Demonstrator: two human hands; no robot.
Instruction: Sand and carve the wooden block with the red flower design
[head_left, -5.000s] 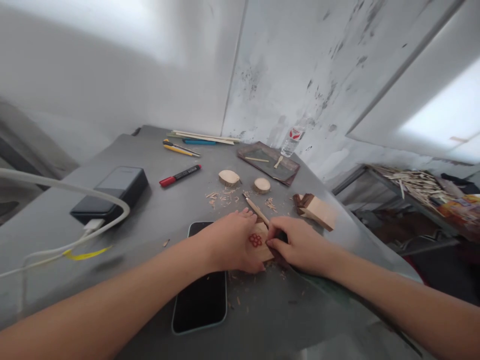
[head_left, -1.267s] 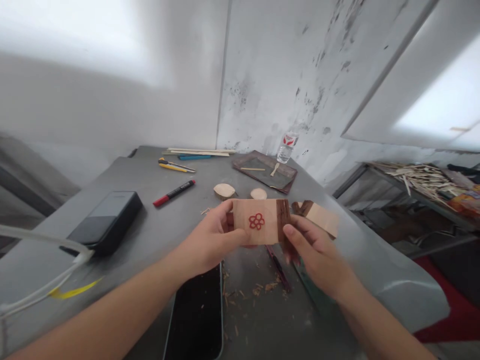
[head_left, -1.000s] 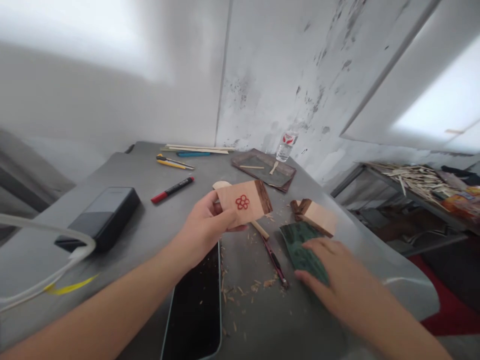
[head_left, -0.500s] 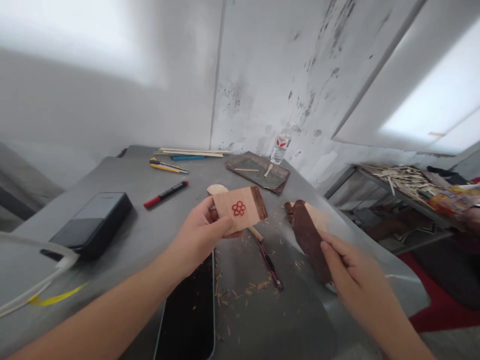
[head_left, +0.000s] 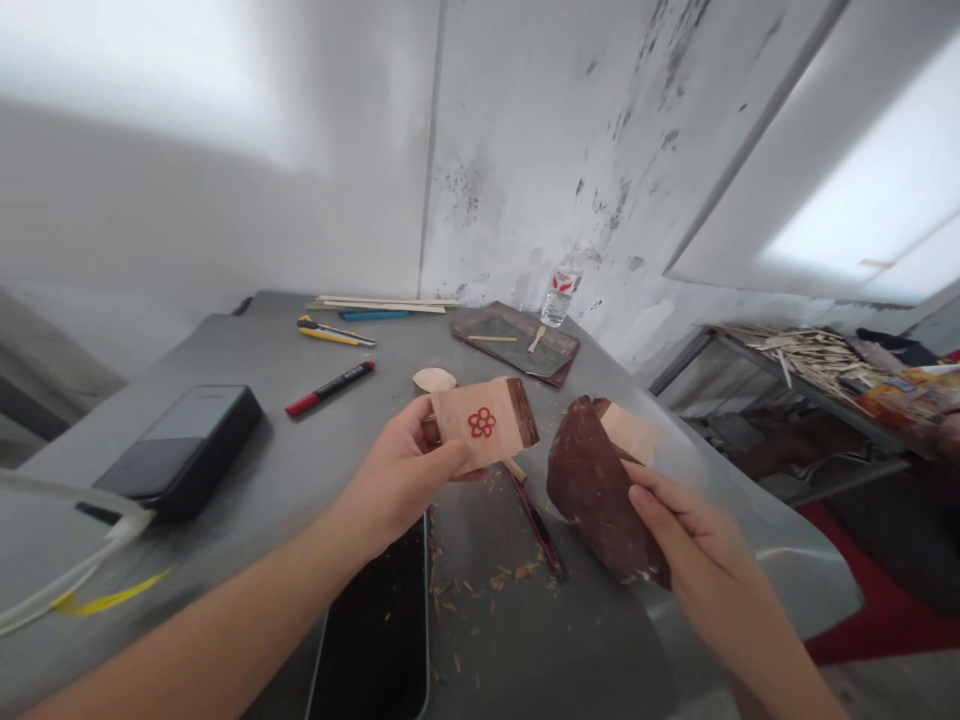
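My left hand (head_left: pixel 409 455) is closed on a flat light wooden piece (head_left: pixel 459 424) with a red flower drawn on its face. The right end of the piece is dark brown and rough. My right hand (head_left: pixel 694 535) pinches the edge of a dark reddish-brown sheet (head_left: pixel 600 490), which looks like sandpaper with pale dust on it. The sheet hangs tilted, apart from the wooden piece. A tan flap (head_left: pixel 634 432) shows behind it; whether it is the sheet's folded back I cannot tell. Under the wooden piece lies a thin purple pen-like tool (head_left: pixel 541 528).
Wood shavings (head_left: pixel 517 573) and a phone (head_left: pixel 375 640) lie on the grey table. Left are a black device (head_left: pixel 184 450), a red-capped marker (head_left: pixel 330 388) and a yellow utility knife (head_left: pixel 334 332). Behind are a dark board (head_left: pixel 487 320), a water bottle (head_left: pixel 559 295) and a pale oval piece (head_left: pixel 434 380).
My right hand has turned the brown sheet so its broad face shows more, and the sheet has swung left. The wooden piece in my left hand has shifted slightly right.
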